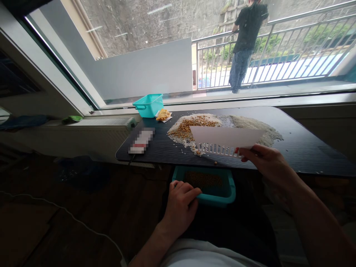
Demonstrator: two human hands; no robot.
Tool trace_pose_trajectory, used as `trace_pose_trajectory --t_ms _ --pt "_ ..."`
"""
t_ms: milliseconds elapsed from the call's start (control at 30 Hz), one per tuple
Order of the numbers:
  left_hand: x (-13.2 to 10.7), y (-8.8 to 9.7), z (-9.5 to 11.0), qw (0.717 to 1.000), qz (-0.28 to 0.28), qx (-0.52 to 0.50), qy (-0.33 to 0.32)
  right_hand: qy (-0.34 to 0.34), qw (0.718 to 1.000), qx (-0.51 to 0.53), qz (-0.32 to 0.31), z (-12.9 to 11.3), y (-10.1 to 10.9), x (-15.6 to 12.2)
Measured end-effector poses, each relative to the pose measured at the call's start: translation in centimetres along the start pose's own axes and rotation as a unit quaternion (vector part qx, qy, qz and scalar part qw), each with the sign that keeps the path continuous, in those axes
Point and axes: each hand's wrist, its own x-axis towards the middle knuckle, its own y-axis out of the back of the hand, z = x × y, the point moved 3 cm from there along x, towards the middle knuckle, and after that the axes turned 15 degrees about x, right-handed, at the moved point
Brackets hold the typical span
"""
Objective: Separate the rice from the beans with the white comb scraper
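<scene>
Grains could spill over the near edge of the dark wood-grain desk (pixel 164 150) if the white flat sheet with a slotted edge (pixel 222 137) drags too low; that seems the likeliest trouble. The turquoise rectangular plastic tub (pixel 231 193), below that edge, might tip if your left hand (pixel 182 198) slackens; its fingers are curled over the rim, the tub's contents at two o'clock from it. Your right hand (pixel 257 155) is closed in a pinch on the sheet's end, the sheet reaching toward ten o'clock, partly over the mixed mound of golden kernels and white grains (pixel 191 126).
</scene>
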Motion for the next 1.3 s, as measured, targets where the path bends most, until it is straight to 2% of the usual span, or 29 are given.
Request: trace_pose_trajectory --t_ms 467,1300 --pt "0.00 0.02 0.05 1.000 -0.017 0.000 0.006 0.003 1.000 -0.009 -0.009 -0.14 -0.01 -0.38" --pt "-0.04 -0.11 -0.07 1.000 -0.013 -0.010 -0.001 -0.009 1.000 -0.002 -0.029 0.21 -0.52 0.00"
